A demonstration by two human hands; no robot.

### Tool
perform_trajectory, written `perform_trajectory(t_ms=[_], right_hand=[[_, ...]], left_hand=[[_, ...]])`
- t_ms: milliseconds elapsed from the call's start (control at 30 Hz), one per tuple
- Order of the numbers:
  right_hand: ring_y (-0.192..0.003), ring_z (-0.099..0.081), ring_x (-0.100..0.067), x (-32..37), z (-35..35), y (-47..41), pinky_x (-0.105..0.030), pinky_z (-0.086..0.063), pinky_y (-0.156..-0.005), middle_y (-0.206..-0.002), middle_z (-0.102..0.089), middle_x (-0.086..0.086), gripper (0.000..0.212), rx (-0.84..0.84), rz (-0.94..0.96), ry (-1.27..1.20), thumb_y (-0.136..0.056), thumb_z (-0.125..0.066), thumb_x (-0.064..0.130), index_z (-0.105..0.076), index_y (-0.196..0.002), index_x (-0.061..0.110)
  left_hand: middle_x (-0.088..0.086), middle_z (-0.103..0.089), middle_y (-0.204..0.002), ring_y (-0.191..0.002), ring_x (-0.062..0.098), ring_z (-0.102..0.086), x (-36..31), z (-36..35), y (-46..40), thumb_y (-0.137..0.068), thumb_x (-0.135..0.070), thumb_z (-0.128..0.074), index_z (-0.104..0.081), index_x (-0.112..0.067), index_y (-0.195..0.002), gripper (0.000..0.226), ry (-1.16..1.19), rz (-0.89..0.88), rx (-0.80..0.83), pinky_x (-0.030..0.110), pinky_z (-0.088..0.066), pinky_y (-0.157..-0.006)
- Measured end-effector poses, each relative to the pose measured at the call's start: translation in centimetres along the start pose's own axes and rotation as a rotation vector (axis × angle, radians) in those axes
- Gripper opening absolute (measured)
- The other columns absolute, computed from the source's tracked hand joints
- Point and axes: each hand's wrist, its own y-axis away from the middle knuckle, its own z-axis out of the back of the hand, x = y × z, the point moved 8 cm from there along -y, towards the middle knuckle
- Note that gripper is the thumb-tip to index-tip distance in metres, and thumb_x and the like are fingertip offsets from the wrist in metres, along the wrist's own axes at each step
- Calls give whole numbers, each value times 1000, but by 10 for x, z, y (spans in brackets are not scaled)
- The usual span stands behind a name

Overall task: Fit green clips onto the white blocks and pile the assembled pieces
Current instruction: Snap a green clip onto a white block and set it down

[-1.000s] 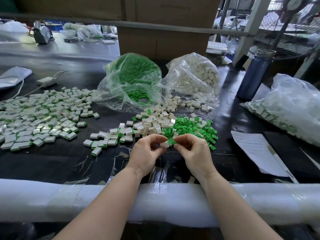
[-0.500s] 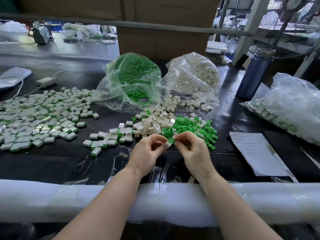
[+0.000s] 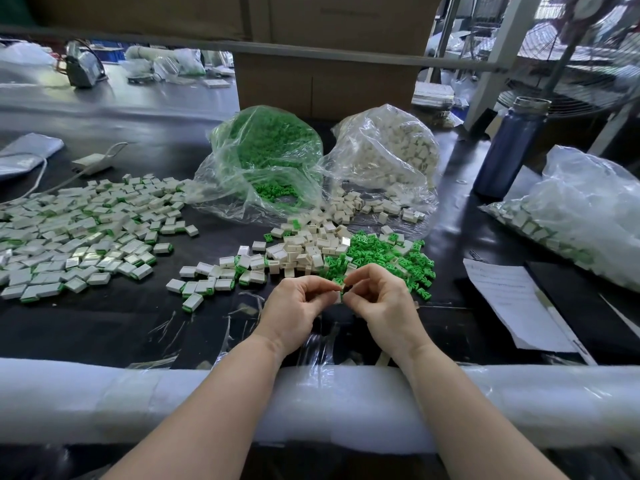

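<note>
I have both hands up close together over the near middle of the worktop (image 3: 104, 327). My left hand (image 3: 294, 313) pinches a small white block (image 3: 336, 296) at its fingertips, and my right hand (image 3: 384, 303) pinches what looks like a green clip (image 3: 343, 289) right against it, though the clip is mostly hidden, so I am not sure how far in it sits. I think I am in the middle of pushing the clip into the block. What could go wrong: if the clip goes in crooked, it may jam or pop out. If I squeeze too hard or my fingers slip, the tiny piece may jump away and land in the loose green clips (image 3: 388, 258) or the loose white blocks (image 3: 304, 247) just past my hands, where it would be hard to find. If I let go too soon, a half-done piece could end up in the big pile of finished pieces (image 3: 79, 233) at the left side of the worktop. The block and clip sit right between my two hands, touching both, held just above the worktop. The bag of green clips (image 3: 266, 157) and the bag of white blocks (image 3: 384, 154) lie further back, near the middle.
</note>
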Motion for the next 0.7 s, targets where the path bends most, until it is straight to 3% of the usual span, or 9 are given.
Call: perform_trajectory(t_ms=[233,433,700], right_hand=[[-60,-50,-13,0,-1,0,-26,-44,-60,-66,-57,-5,26,38,-26,-41,-74,-69,-8,-57,-74,15],[-54,-47,-7,-1,-1,0,-17,-41,-53,-63,-55,-2,31,58,-45,-65,-72,-67,-12,-54,-69,16],[-56,-50,-7,-3,-1,0,-16,-43,-55,-65,-56,0,32,78,-41,-39,-71,-71,-10,-54,-68,16]], left_hand=[[-11,-67,-76,-71,-5,-61,-3,-5,1,-82,-1,-65,-69,-23,-77,22,13,-17,44,9,-46,-74],[-6,-67,-78,-74,4,-61,-4,-6,2,-81,1,-66,-69,-22,-76,23,-10,-33,48,16,-49,-78],[-9,-64,-79,-77,2,-59,-8,-10,2,-79,-3,-69,-72,-10,-84,9,-116,-86,76,10,-45,-78]])
